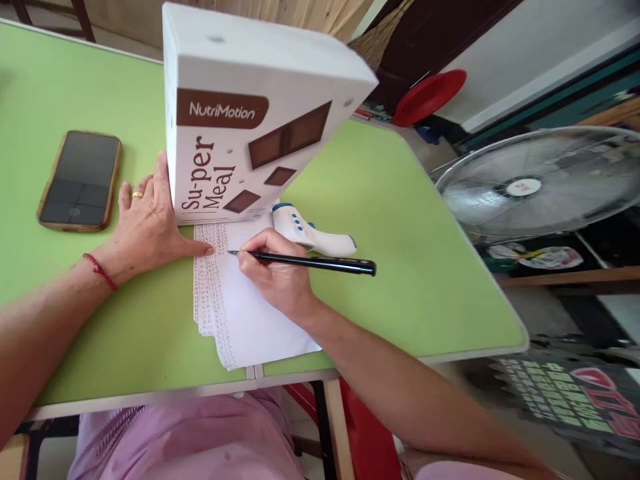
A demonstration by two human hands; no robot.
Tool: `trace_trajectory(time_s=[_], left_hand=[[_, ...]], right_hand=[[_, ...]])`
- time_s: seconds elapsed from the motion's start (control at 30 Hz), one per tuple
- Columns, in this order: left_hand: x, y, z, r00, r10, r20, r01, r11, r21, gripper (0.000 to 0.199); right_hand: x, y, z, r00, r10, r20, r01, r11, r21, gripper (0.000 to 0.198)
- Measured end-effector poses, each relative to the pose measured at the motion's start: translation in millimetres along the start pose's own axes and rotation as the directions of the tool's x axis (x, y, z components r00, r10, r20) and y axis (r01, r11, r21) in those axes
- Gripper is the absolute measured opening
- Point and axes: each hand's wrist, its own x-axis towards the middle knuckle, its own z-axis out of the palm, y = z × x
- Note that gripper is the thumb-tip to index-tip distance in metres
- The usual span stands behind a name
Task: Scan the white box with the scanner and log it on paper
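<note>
White sheets of paper (253, 317) lie in a stack near the table's front edge, their left sides covered with rows of small handwritten marks. My right hand (277, 270) grips a black pen (325, 262), its tip on or just above the top sheet beside the marks. With fingers spread, my left hand (150, 223) lies flat; its thumb rests on the paper's left part and its fingers are beside a white box (220, 153) labelled NutriMotion Su-per Meal. That box stands upright over the far end of the sheets. Just past my right hand is a white, blue-trimmed handheld thermometer (313, 230).
A smartphone (80, 180) in a brown-edged case lies left of my left hand on the green table (400, 293). Beyond the table's right edge stand a caged fan (525, 187) and a red round seat or basin (430, 97). A printed dark bag (575, 400) is at lower right.
</note>
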Motion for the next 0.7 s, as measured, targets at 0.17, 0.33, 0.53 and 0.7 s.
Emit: trace_trajectory(time_s=[0.17, 0.33, 0.53, 0.7], left_hand=[[0.0, -1.4, 0.4, 1.000, 0.003, -0.007, -0.003, 1.000, 0.002, 0.126], [1.0, -1.9, 1.0, 1.000, 0.008, -0.005, -0.008, 1.000, 0.006, 0.129], [0.9, -0.4, 0.1, 1.000, -0.001, -0.005, 0.001, 1.000, 0.011, 0.128], [1.2, -1.2, 0.8, 1.000, -0.001, -0.004, 0.001, 1.000, 0.006, 0.128]], right_hand=[[0.2, -0.5, -1.3, 1.000, 0.015, 0.015, -0.015, 1.000, 0.000, 0.014], [0.3, -1.0, -3.0, 0.999, -0.002, -0.037, 0.002, 1.000, -0.014, 0.013], [0.6, -0.2, -0.6, 1.000, -0.020, -0.022, 0.021, 1.000, 0.020, 0.013], [0.7, 0.8, 0.3, 0.999, -0.037, -0.014, 0.037, 0.999, 0.031, 0.013]])
